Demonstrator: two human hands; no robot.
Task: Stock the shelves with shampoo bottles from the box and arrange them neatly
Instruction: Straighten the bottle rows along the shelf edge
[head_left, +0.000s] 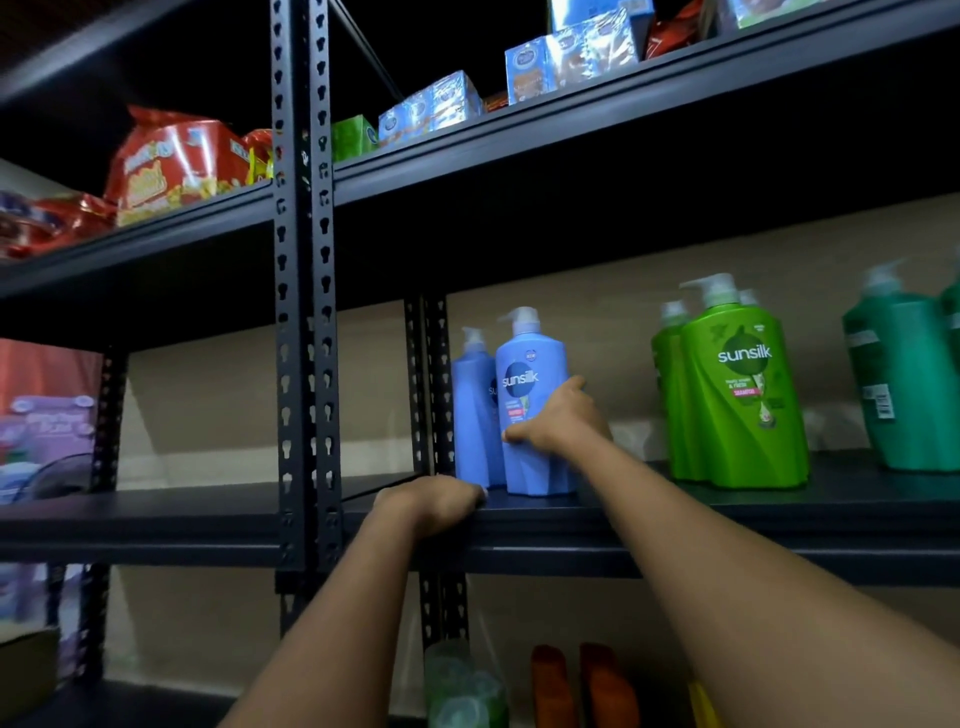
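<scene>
Front blue bottle (527, 410) upright on the shelf (727, 512), gripped low.
Right hand (558, 418) wraps it from the right; second blue bottle (471, 415) touches its left. Left hand (434, 501) curls over the shelf edge, just below-left.

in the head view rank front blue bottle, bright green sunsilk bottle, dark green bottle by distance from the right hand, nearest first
1. Front blue bottle: gripped by the right hand.
2. Bright green Sunsilk bottle: to its right, mid-shelf.
3. Dark green bottle: far right edge.

Both forearms and hands (558, 415) bare, no sleeves visible
</scene>
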